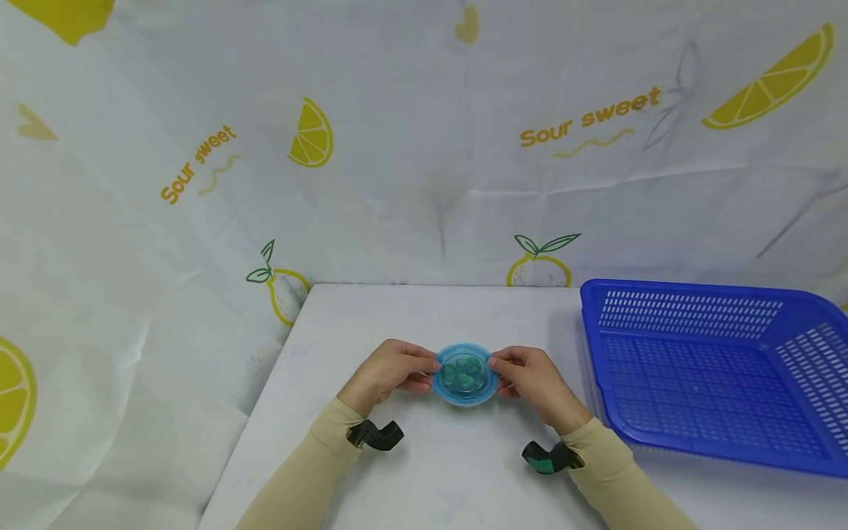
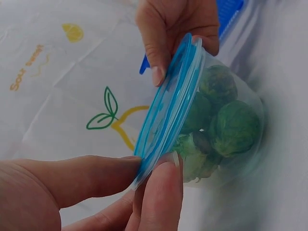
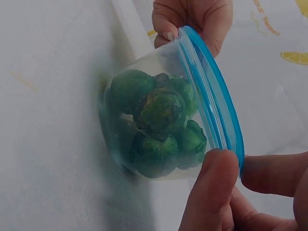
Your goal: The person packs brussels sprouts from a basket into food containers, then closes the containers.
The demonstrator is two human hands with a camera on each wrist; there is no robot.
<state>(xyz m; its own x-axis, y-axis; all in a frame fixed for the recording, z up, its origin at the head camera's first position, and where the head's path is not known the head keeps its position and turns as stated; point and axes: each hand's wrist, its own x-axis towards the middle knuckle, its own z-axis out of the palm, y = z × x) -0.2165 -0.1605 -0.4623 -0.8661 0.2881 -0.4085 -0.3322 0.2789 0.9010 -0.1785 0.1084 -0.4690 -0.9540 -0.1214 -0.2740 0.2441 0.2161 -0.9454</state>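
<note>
A clear round plastic bowl [image 2: 249, 91] stands on the white table, with several green Brussels sprouts [image 3: 161, 111] inside. A translucent blue lid [image 1: 467, 347] lies over its mouth; whether it is fully seated all round I cannot tell. My left hand [image 1: 389, 368] pinches the left edge of lid and rim, thumb on top and fingers beneath. On the opposite side my right hand [image 1: 535, 377] pinches the edge in the same manner. Both wrist views show the thumbs against the lid and fingertips under the bowl's rim.
To the right of my right hand sits a large blue plastic basket [image 1: 682, 390] with slotted walls. Behind and left of the white table [image 1: 430, 471] hangs a white sheet [image 1: 397, 206] printed with lemons and lettering. A dark wrist device [image 1: 376, 435] is strapped to each sleeve.
</note>
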